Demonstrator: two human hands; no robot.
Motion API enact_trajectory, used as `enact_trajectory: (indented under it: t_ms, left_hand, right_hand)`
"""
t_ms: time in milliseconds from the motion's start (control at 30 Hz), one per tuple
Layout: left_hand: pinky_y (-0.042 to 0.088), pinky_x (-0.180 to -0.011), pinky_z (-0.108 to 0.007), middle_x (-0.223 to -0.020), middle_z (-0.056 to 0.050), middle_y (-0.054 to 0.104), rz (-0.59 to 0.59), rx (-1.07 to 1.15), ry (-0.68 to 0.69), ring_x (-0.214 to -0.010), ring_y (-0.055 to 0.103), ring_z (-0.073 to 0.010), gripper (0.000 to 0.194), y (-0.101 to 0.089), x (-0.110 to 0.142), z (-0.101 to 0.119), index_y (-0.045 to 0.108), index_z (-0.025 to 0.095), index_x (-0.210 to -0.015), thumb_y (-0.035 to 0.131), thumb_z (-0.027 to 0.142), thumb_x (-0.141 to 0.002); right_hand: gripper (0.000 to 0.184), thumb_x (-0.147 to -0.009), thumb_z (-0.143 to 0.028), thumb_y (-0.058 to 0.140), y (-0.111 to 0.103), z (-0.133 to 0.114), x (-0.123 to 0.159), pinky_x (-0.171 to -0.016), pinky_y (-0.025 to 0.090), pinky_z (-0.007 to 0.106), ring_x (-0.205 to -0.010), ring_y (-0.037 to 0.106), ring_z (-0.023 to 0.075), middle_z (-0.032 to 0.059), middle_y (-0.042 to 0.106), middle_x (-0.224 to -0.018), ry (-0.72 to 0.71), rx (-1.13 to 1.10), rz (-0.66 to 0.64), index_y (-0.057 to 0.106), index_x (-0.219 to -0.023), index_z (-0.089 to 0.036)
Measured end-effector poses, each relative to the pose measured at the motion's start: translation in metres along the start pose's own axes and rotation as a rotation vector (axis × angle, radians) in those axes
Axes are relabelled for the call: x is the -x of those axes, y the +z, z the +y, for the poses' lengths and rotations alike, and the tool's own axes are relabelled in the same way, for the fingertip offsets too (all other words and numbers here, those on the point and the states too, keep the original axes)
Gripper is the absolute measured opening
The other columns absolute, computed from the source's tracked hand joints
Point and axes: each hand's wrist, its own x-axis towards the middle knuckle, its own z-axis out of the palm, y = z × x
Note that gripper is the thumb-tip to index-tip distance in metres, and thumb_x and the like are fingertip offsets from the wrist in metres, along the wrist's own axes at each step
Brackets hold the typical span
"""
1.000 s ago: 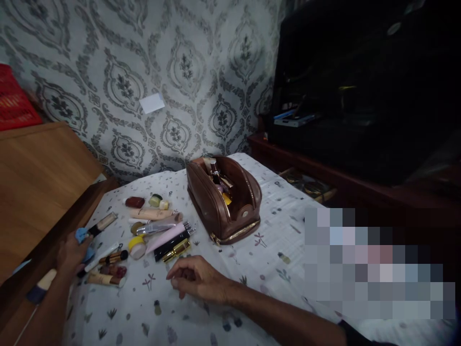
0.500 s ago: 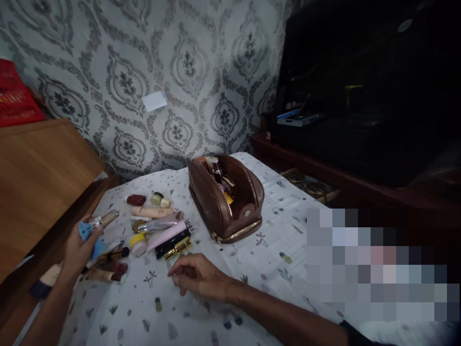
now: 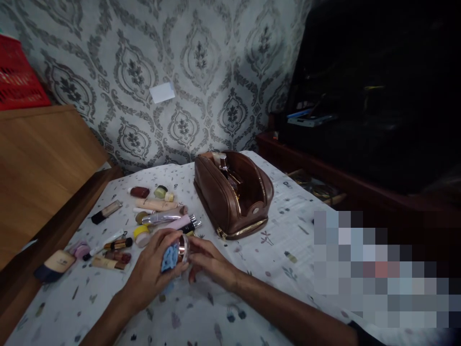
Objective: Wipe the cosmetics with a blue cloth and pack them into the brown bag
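My left hand (image 3: 153, 262) is closed around a bunched blue cloth (image 3: 170, 257) and a small round cosmetic jar (image 3: 182, 247) with a shiny rose-gold band and a clear edge. From the other side, my right hand (image 3: 212, 263) meets the jar with its thumb and fingers bent against it. Just beyond the hands lie a yellow-lidded jar (image 3: 141, 235), a silvery tube (image 3: 163, 217), a pink tube (image 3: 177, 222) and a black tube (image 3: 189, 227). An open brown leather makeup bag (image 3: 216, 202) stands farther back, with bottles inside.
More cosmetics lie on the left, including a foundation bottle (image 3: 55, 265), a slim glass bottle (image 3: 108, 211) and a dark red bottle (image 3: 139, 192). A patterned white cloth (image 3: 201, 312) covers the table. Wooden furniture (image 3: 46, 144) borders the left; a dark screen (image 3: 367, 96) stands right.
My left hand has come from the far left to the middle, bringing the blue cloth and a jar to my right hand. The slim glass bottle lies on the table. The view has shifted slightly.
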Motion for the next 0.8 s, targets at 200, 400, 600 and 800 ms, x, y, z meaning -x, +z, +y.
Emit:
enact_trajectory:
  t_ms: [200, 400, 600, 800]
  left_hand:
    - [0.049, -0.086, -0.037, -0.1, -0.008, 0.061, 0.141, 0.035, -0.083, -0.095, 0.061, -0.023, 0.03, 0.014, 0.0, -0.001, 0.062, 0.019, -0.104, 0.046, 0.042, -0.093]
    - [0.045, -0.077, -0.029, -0.08, 0.0, 0.061, 0.225, 0.144, -0.233, -0.077, 0.058, -0.0172, 0.022, 0.021, -0.004, -0.013, 0.057, 0.019, -0.093, 0.049, 0.04, -0.092]
    - [0.046, -0.079, -0.028, -0.086, 0.0, 0.059, 0.33, 0.352, -0.321, -0.081, 0.057, -0.0159, 0.03, 0.016, 0.0, -0.022, 0.052, 0.02, -0.113, 0.052, 0.042, -0.092]
    - [0.047, -0.095, -0.034, -0.117, -0.007, 0.057, 0.231, 0.57, -0.224, -0.106, 0.057, -0.0203, 0.055, 0.012, 0.008, -0.02, 0.04, 0.025, -0.137, 0.044, 0.058, -0.093]
  right_hand:
    - [0.044, -0.072, -0.04, 0.073, -0.001, -0.004, -0.001, -0.056, 0.05, 0.022, -0.076, 0.066, 0.0167, 0.0044, 0.066, -0.084, 0.076, 0.028, -0.071, 0.064, -0.107, -0.014]
    - [0.054, -0.073, -0.048, 0.076, 0.006, -0.004, 0.0, -0.05, 0.046, 0.02, -0.067, 0.062, 0.0134, 0.0036, 0.066, -0.083, 0.174, 0.24, -0.027, 0.057, -0.108, -0.013]
    - [0.049, -0.075, -0.04, 0.076, 0.005, -0.002, 0.001, -0.052, 0.046, 0.02, -0.066, 0.057, 0.0113, 0.0005, 0.061, -0.082, 0.154, 0.258, -0.029, 0.06, -0.114, -0.014]
    - [0.042, -0.074, -0.034, 0.078, 0.001, -0.002, 0.0, -0.065, 0.052, 0.025, -0.07, 0.064, 0.0129, 0.0027, 0.067, -0.087, 0.132, -0.036, -0.016, 0.064, -0.11, -0.016]
